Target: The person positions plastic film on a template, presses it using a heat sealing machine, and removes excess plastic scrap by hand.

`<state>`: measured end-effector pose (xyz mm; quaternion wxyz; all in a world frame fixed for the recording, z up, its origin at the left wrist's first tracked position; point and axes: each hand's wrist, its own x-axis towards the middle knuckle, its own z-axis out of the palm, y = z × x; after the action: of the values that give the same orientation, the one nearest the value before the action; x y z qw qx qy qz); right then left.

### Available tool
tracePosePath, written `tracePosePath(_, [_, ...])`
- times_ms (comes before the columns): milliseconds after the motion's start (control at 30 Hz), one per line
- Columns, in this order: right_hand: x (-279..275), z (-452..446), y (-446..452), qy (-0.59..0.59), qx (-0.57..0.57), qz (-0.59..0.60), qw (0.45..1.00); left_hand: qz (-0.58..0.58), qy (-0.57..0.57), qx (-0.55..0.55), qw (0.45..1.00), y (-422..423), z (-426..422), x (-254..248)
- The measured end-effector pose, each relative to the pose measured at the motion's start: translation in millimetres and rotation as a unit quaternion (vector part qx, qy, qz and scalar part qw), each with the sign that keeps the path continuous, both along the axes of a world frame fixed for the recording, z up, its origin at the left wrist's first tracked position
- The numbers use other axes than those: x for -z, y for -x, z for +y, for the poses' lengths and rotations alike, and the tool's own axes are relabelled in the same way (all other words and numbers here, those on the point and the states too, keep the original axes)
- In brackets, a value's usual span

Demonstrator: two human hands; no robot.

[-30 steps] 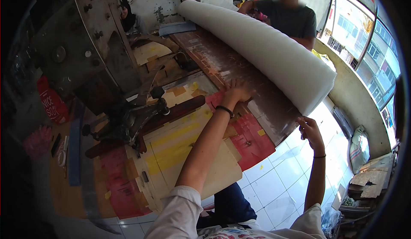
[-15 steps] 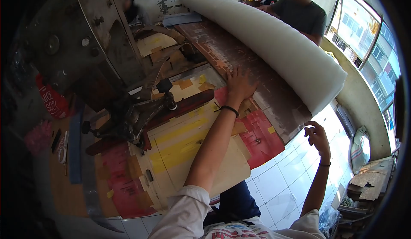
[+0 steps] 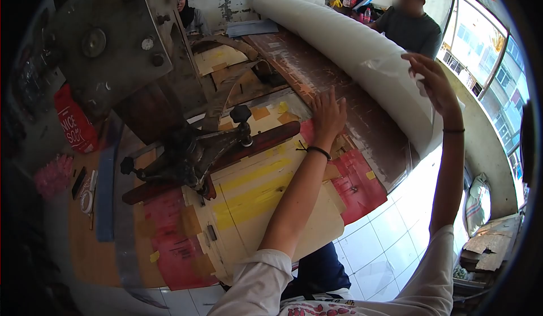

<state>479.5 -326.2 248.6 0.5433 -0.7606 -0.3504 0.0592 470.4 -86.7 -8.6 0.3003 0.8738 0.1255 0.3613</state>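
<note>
A thick white roll (image 3: 339,36) of sheet material lies slantwise along the brown tabletop (image 3: 294,61). My right hand (image 3: 438,87) is raised at the roll's near end, fingers pinched on a loose edge of thin translucent film (image 3: 419,85). Glare on the roll makes the film's outline hard to follow. My left hand (image 3: 329,115) rests flat with fingers extended on the brown tabletop's left edge, beside the red-taped end (image 3: 357,183) of a cream work board (image 3: 305,220). It holds nothing.
A dark metal press (image 3: 119,39) with a clamp bracket (image 3: 195,152) stands left over the board. A red bag (image 3: 76,121), scissors (image 3: 86,200) and a blue strip (image 3: 107,197) lie further left. Two people are beyond: one behind the roll (image 3: 413,24), another at the back (image 3: 193,19).
My right hand has risen from below the roll's near end to above it, drawing up film. My left hand stays on the tabletop. The view has shifted slightly.
</note>
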Motion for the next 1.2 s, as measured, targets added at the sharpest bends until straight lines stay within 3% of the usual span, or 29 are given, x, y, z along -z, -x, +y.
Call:
tracePosePath(67, [-25.0, 44.9, -37.6, -0.051, -0.044, 0.0, 0.998, -0.061, 0.055, -0.002, 0.997, 1.3, 4.3, -2.3])
tracePosePath(167, [-57.4, 109.0, -78.4, -0.027, -0.051, -0.02, 0.998, -0.017, 0.015, -0.018, 1.0, 11.3, 1.0, -13.5])
tracePosePath(200, [-56.8, 130.7, -128.3, -0.004, -0.126, -0.256, 0.958, 0.0, -0.033, -0.024, 0.999, 12.3, -0.5, -11.0])
tracePosePath(267, [-60.4, 163.2, -173.5, 0.055, -0.119, -0.269, 0.954, 0.034, -0.13, -0.033, 0.99, 12.8, -5.1, -5.4])
tracePosePath(300, [-74.7, 189.8, -153.4, 0.089, -0.043, -0.045, 0.994, 0.029, -0.12, -0.032, 0.992, 12.5, -6.0, -4.1])
tracePosePath(400, [-88.5, 241.6, -120.5, -0.177, -0.041, -0.126, 0.975, 0.019, -0.101, -0.028, 0.994, 10.9, -4.5, -6.1])
tracePosePath(467, [-106.2, 241.0, -134.5, -0.223, -0.113, -0.133, 0.959, 0.027, -0.092, -0.021, 0.995, 12.5, -4.3, -9.5])
tracePosePath(567, [-104.8, 215.9, -132.1, -0.222, -0.138, -0.108, 0.959, 0.04, -0.088, -0.022, 0.995, 15.7, -3.2, -17.6])
tracePosePath(633, [-85.6, 193.9, -175.8, -0.089, -0.064, -0.093, 0.99, 0.057, -0.069, -0.008, 0.996, 16.5, -1.6, -18.0])
tracePosePath(733, [-39.1, 144.4, -184.3, -0.029, -0.077, -0.055, 0.995, 0.052, -0.059, -0.001, 0.997, 12.3, 0.8, -15.6])
tracePosePath(867, [-15.7, 65.3, -97.0, 0.015, -0.107, -0.024, 0.994, 0.038, -0.035, -0.002, 0.999, 8.5, 1.8, -11.7])
tracePosePath(933, [-29.1, 23.5, -55.7, 0.03, -0.043, -0.047, 0.998, 0.037, -0.043, -0.005, 0.998, 7.3, 1.9, -10.3])
tracePosePath(967, [-34.7, 5.3, -46.6, -0.012, -0.071, 0.008, 0.997, 0.037, -0.048, -0.006, 0.998, 6.8, 2.0, -9.8])
tracePosePath(1067, [-74.8, -60.3, -13.0, 0.019, 0.046, -0.147, 0.988, 0.036, -0.073, -0.009, 0.997, 10.5, 1.0, -9.4])
tracePosePath(1167, [-134.7, -94.9, 24.9, 0.089, 0.212, -0.365, 0.902, 0.056, -0.096, -0.001, 0.994, 16.1, -0.8, -11.4])
tracePosePath(1200, [-150.2, -84.7, 39.5, 0.041, 0.174, -0.32, 0.93, 0.052, -0.107, -0.005, 0.993, 13.6, -0.5, -5.9])
